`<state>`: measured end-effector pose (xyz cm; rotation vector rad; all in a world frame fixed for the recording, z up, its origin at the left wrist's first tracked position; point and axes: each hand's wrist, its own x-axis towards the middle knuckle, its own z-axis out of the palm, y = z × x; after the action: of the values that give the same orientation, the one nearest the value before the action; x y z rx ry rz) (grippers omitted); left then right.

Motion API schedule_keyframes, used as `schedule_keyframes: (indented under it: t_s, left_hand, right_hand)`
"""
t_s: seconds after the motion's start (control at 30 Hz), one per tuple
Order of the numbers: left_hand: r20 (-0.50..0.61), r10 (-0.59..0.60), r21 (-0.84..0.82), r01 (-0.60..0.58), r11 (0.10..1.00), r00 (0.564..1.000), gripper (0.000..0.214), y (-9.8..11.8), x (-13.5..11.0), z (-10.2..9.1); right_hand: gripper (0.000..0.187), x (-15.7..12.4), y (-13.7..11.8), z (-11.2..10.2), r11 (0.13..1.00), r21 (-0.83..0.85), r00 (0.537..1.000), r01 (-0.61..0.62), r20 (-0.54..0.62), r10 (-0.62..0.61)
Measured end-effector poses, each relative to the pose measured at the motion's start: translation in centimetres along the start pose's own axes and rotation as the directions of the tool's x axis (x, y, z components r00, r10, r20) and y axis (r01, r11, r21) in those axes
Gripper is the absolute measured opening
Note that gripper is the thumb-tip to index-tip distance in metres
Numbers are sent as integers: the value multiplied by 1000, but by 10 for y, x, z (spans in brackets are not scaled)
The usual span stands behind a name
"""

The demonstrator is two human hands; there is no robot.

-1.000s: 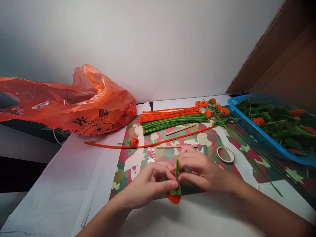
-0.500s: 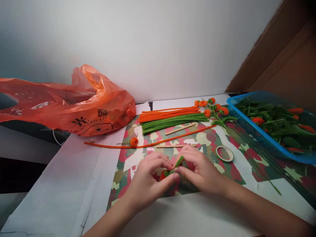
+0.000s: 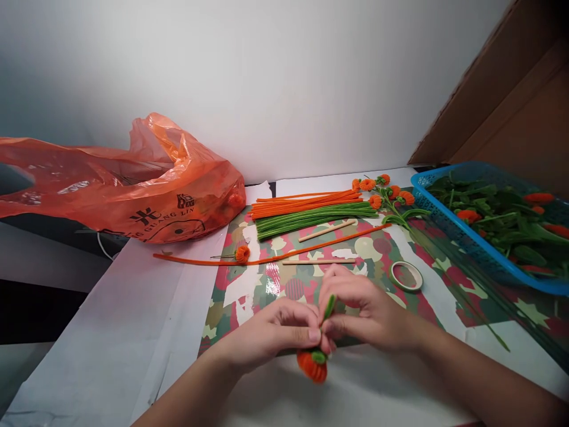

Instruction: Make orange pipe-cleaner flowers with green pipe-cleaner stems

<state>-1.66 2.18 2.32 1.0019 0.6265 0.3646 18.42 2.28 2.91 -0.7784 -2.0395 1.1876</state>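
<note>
An orange pipe-cleaner flower with a green base hangs head down below my fingers, near the front edge of the patterned sheet. My left hand is closed in a pinch on its stem, thumb against the fingers. Close beside it, my right hand pinches a short green pipe cleaner that sticks up between the two hands. Where the green piece meets the flower's stem is covered by my fingers. Beyond my hands lie a wooden stick and a long orange pipe cleaner.
A small orange flower on wire lies left. Bundles of orange pipe cleaners and green pipe cleaners lie at the back. On the right are a tape roll, a flower spray and a blue basket; an orange bag stands left.
The flower has come down toward me and now shows below my fingers. My left hand has shifted slightly right and its fingers are closer to the right hand's.
</note>
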Motion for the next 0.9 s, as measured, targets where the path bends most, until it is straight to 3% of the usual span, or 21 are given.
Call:
schedule_keyframes:
  t_s: [0.03,0.1,0.17,0.2,0.27,0.33,0.43,0.53,0.6,0.7,0.8,0.9]
  left_hand:
    - [-111,52,110,-40,993,992,22,1,0,2]
    - [-327,215,388,-77,918,920,17,3,0,6]
    - [-423,353,600,-34,800,834,12,4,0,9]
    - [-435,377,645,-9,764,818,13,4,0,9]
    - [-433,343,628,6,779,834,18,4,0,8]
    - [-408,222,491,7,871,885,20,3,0,5]
    - [-229,-5,178,47,983,973,23,3,0,-2]
    - [-48,-105,2,106,994,993,26,5,0,-6]
    - [-60,-89,14,90,996,994,27,6,0,-5]
    - [-216,61,234,-9,972,974,25,5,1,0]
    - [-359,320,580,-59,813,877,19,2,2,6]
    - [-350,490,752,-73,655,798,15,0,2,8]
  right_hand:
    - [15,0,0,1,999,-45,999,-23,-32,22]
    - [17,2,1,2,987,-135,993,-84,-94,71]
    - [18,3,3,3,968,-195,981,-156,-143,130]
    - [19,3,4,3,960,-209,976,-185,-150,156]
    - [16,3,6,2,958,-213,977,-194,-127,170]
    - [11,3,6,-1,968,-197,987,-156,-79,143]
    - [10,2,4,-5,981,-163,994,-109,-22,107]
    - [10,1,3,-6,987,-130,995,-91,15,94]
    - [11,1,3,-4,987,-120,995,-103,1,103]
    - [14,1,3,0,984,-124,991,-129,-50,124]
    - [12,3,4,2,978,-164,987,-129,-112,111]
    - [9,4,5,1,970,-205,984,-130,-145,102]
